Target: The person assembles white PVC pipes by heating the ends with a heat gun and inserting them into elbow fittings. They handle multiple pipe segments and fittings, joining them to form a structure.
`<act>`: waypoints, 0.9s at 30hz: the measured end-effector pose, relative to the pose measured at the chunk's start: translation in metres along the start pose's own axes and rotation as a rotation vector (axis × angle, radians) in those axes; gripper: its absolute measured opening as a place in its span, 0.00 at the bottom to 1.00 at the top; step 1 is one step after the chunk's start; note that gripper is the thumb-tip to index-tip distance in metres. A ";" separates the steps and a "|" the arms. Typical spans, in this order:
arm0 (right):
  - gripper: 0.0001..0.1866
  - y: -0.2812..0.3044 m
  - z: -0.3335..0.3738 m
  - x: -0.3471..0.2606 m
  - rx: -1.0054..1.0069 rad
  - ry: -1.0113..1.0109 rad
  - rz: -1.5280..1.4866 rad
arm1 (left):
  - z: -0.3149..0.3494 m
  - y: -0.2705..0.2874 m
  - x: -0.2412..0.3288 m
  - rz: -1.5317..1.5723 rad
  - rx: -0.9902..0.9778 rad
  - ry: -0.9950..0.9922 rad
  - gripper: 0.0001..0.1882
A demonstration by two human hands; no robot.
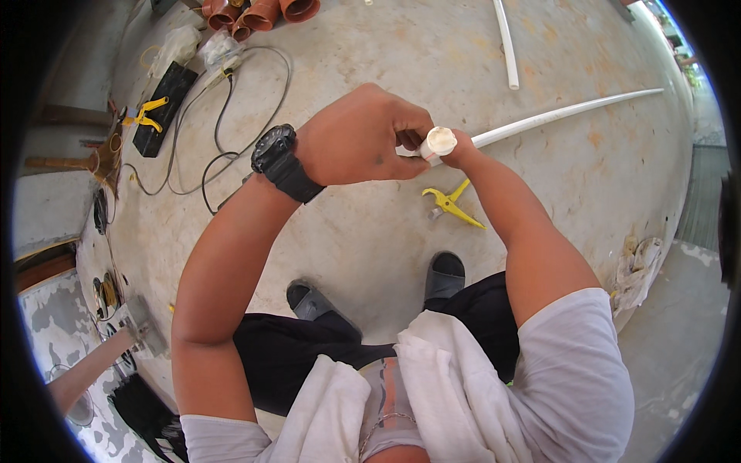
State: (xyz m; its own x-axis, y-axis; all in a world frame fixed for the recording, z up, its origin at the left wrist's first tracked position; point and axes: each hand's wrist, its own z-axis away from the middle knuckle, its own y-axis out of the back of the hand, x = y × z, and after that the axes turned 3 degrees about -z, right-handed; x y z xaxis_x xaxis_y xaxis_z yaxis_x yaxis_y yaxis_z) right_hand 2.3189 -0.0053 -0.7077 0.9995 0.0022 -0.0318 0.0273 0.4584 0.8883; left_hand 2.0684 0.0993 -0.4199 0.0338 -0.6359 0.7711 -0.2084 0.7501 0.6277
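Observation:
A white cylindrical piece [434,148] with a round, cream-coloured end is held up between my hands, above the floor. My left hand [363,135], wearing a black watch on its wrist, pinches with curled fingers against the piece's left side. My right hand [461,151] closes on it from the right; most of its fingers are hidden behind the piece. A long white pipe [567,114] stretches from behind my right hand toward the far right; I cannot tell whether it joins the held piece. Below my hands, a yellow hand tool [449,205] resembling a pipe cutter lies on the floor.
Another white pipe [506,46] lies farther off. Orange-brown pipe fittings [262,14] are grouped at the far left. Nearby are a black box [164,108], a yellow tool [147,113] and looped cables [231,116]. A crumpled plastic bag [637,270] sits at right.

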 end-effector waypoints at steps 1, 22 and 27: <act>0.10 -0.002 -0.001 0.001 0.002 0.002 0.008 | 0.000 0.000 0.000 -0.003 0.000 0.000 0.14; 0.10 -0.012 -0.008 0.006 0.019 0.012 0.012 | -0.001 0.002 -0.001 -0.027 0.030 -0.003 0.15; 0.10 -0.006 -0.007 0.000 0.010 -0.034 0.001 | 0.001 0.002 -0.002 0.001 0.034 0.000 0.15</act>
State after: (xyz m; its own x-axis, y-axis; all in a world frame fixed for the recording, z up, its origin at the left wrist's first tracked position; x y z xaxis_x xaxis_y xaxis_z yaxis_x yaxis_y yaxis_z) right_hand 2.3190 -0.0016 -0.7166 0.9995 -0.0273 -0.0158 0.0264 0.4493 0.8930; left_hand 2.0669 0.1019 -0.4202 0.0333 -0.6355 0.7714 -0.2415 0.7439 0.6232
